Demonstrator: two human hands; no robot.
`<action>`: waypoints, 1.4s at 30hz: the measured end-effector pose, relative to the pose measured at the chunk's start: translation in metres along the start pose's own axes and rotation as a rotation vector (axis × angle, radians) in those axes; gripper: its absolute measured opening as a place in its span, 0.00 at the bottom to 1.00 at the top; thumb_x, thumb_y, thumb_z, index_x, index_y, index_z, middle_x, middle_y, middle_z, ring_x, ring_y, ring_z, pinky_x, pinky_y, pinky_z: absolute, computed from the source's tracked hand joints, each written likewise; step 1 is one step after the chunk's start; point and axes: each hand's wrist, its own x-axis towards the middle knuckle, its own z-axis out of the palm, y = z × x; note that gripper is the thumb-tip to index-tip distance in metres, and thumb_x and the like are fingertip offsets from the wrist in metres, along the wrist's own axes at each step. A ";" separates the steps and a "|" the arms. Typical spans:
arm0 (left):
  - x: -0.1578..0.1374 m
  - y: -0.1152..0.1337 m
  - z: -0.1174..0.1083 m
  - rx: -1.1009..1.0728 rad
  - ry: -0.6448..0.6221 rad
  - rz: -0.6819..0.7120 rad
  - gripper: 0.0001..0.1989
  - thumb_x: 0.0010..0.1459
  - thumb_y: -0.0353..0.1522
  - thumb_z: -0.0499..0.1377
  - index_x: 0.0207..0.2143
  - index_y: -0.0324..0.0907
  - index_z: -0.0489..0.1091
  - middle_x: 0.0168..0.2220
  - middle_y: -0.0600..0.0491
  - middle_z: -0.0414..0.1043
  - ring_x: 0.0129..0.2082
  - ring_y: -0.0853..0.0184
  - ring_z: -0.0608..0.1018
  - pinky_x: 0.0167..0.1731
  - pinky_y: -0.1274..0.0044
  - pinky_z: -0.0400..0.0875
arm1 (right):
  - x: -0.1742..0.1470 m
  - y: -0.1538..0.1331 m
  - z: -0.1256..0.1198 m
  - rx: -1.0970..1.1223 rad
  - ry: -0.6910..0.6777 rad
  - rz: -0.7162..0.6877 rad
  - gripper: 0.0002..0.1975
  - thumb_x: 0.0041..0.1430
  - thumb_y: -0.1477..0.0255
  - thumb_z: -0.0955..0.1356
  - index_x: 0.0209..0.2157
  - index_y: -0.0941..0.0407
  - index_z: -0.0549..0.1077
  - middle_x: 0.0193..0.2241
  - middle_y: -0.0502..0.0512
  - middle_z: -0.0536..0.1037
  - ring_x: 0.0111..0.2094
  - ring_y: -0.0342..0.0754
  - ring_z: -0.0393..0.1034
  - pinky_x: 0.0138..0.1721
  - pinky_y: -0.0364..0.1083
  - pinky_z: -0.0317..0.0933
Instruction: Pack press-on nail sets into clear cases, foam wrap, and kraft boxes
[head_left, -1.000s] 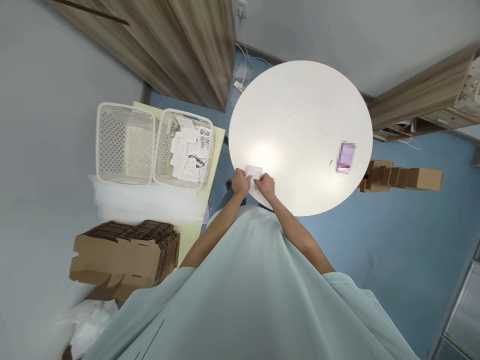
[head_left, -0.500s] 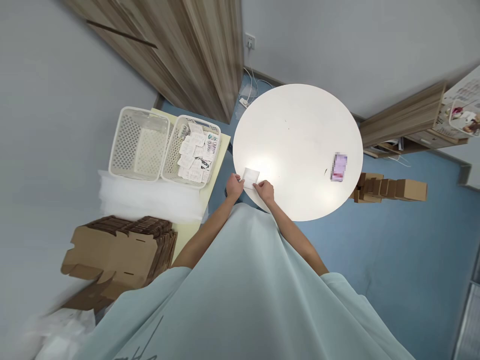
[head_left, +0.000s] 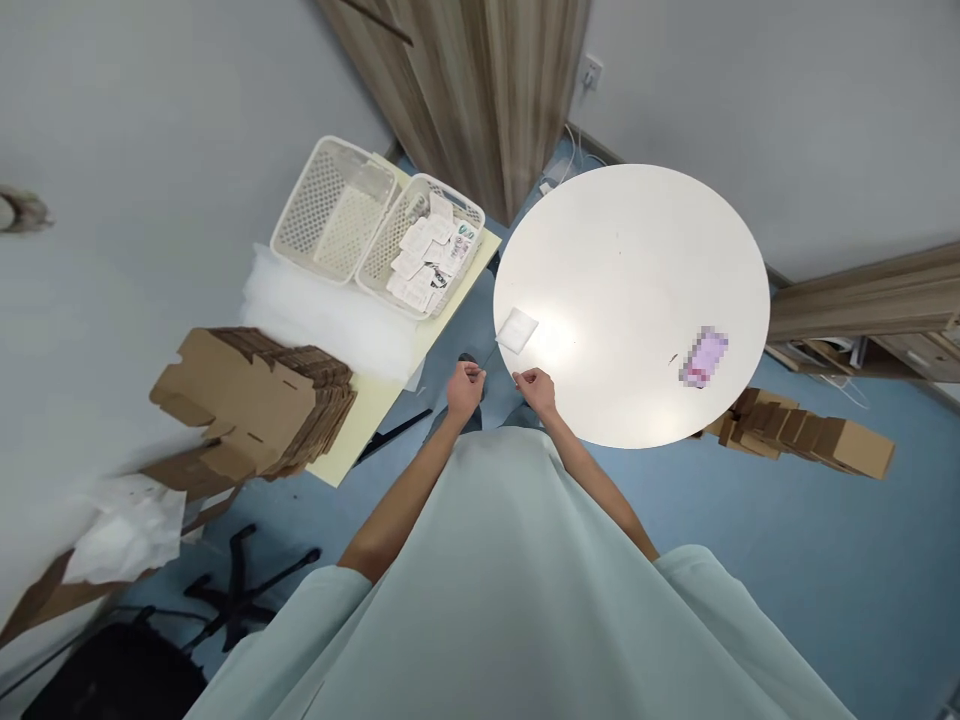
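Note:
A small white, translucent packet (head_left: pixel 517 330) lies flat near the left edge of the round white table (head_left: pixel 630 260), apart from both hands. My left hand (head_left: pixel 466 390) hangs just off the table's edge, its fingers curled in toward the thumb. Over the near-left rim of the table is my right hand (head_left: pixel 535 391), the closer one to the packet, with thumb and fingers drawn together. Whether anything small sits between the fingertips of either hand cannot be made out.
A purple, pixelated item (head_left: pixel 705 357) lies on the table's right side. Leftward are a basket of white cards (head_left: pixel 480 222), another white basket (head_left: pixel 281 235), white foam sheets (head_left: pixel 322 315) and flattened cardboard boxes (head_left: pixel 232 400). A black chair base (head_left: pixel 236 600) stands on the floor.
Both hands have let go of the white packet and drawn back toward my body, leaving it on the table. The view has turned, bringing the chair into sight.

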 end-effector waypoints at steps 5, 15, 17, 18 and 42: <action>-0.003 -0.016 -0.042 -0.063 0.073 -0.020 0.08 0.64 0.33 0.65 0.44 0.44 0.69 0.47 0.45 0.84 0.44 0.58 0.85 0.56 0.64 0.78 | -0.015 -0.015 0.015 0.004 -0.042 -0.024 0.13 0.68 0.57 0.71 0.36 0.51 0.75 0.36 0.54 0.88 0.44 0.52 0.85 0.49 0.47 0.73; -0.008 -0.090 -0.203 -0.052 0.151 0.135 0.10 0.65 0.36 0.64 0.47 0.45 0.70 0.53 0.44 0.82 0.51 0.57 0.85 0.57 0.65 0.80 | -0.058 -0.077 0.075 -0.013 0.005 -0.171 0.15 0.65 0.54 0.71 0.36 0.51 0.74 0.36 0.56 0.88 0.42 0.53 0.84 0.50 0.50 0.76; -0.012 -0.121 -0.241 0.034 0.208 0.142 0.12 0.66 0.37 0.63 0.50 0.45 0.70 0.56 0.42 0.80 0.56 0.54 0.83 0.61 0.62 0.78 | -0.070 -0.088 0.092 -0.028 0.006 -0.204 0.15 0.65 0.53 0.71 0.36 0.51 0.75 0.36 0.56 0.87 0.41 0.53 0.84 0.50 0.51 0.76; -0.014 -0.138 -0.258 0.082 0.217 0.134 0.13 0.67 0.38 0.63 0.51 0.44 0.70 0.58 0.41 0.79 0.58 0.52 0.82 0.62 0.60 0.77 | -0.076 -0.093 0.102 -0.039 0.005 -0.220 0.15 0.65 0.53 0.71 0.37 0.51 0.75 0.36 0.55 0.87 0.41 0.53 0.84 0.50 0.51 0.76; 0.023 -0.266 -0.338 0.182 0.002 0.250 0.14 0.66 0.36 0.57 0.46 0.44 0.82 0.39 0.46 0.87 0.43 0.50 0.88 0.53 0.63 0.80 | -0.136 -0.225 0.266 -0.821 -0.404 -0.594 0.16 0.78 0.69 0.68 0.61 0.57 0.78 0.54 0.61 0.86 0.52 0.52 0.83 0.55 0.47 0.71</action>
